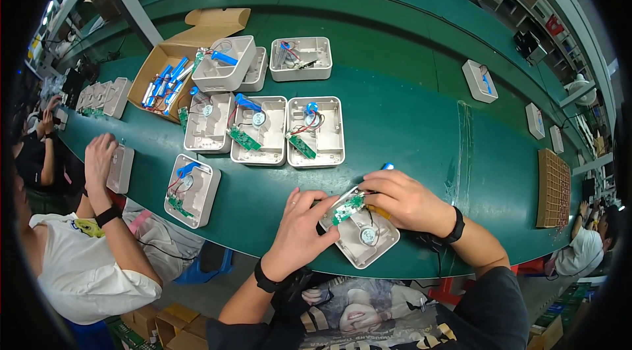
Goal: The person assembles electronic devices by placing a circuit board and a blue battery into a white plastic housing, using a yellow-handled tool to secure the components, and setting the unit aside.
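In front of me a white plastic housing (363, 256) sits tilted near the table's front edge, a round speaker (368, 236) inside it. A green circuit board (348, 209) lies across its upper part. My left hand (299, 228) grips the housing's left side, thumb and fingers around the board's end. The fingers of my right hand (409, 200) are closed at the board's right end, near dark wires; what they pinch is hidden. Something yellow (380, 213) shows beneath that hand. A blue battery end (388, 166) sticks out behind its knuckles.
Several white housings (316, 131) with boards, wires and blue cells stand ahead to the left. Beside them is a cardboard box (153, 75) of blue batteries. One housing (192, 191) stands nearer. A co-worker (99, 251) sits at left; a brown grid tray (553, 189) lies at right.
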Demonstrator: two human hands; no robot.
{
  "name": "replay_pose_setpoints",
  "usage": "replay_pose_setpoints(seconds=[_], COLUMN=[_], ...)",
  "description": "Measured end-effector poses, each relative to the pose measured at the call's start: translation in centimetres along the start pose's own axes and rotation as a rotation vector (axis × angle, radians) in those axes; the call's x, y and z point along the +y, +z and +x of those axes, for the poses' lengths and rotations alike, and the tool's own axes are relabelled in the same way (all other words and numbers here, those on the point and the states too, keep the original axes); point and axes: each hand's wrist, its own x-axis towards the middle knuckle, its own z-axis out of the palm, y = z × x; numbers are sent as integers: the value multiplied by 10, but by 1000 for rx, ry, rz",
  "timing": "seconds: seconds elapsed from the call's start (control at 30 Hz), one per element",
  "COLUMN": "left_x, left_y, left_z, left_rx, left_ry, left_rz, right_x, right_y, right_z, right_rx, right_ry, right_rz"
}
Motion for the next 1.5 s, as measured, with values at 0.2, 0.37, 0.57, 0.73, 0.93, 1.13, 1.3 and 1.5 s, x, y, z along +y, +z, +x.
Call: replay_pose_setpoints(seconds=[0.2,0.37,0.57,0.73,0.93,1.13,1.3,1.5], left_x=[-2,-3,-2,-1,1,4,7,7], left_y=[-2,4,6,6,6,8,10,6], left_z=[3,0,-1,0,-2,-2,1,-1], left_rx=[-38,49,128,138,132,135,128,142], left_ry=[24,72,232,258,293,285,260,258], left_rz=[-82,-92,80,125,202,226,248,221], right_x=[-9,-14,-21,-23,-29,-29,-27,2], right_y=[-2,0,-2,-1,3,2,-1,-9], right_z=[5,3,5,5,8,8,9,4], right_rx=[-60,-106,-124,-197,-270,-283,-324,-232], right_ry=[-22,-30,-22,50,153,162,193,148], right_rz=[-81,-128,-183,-140,-128,-146,-120,115])
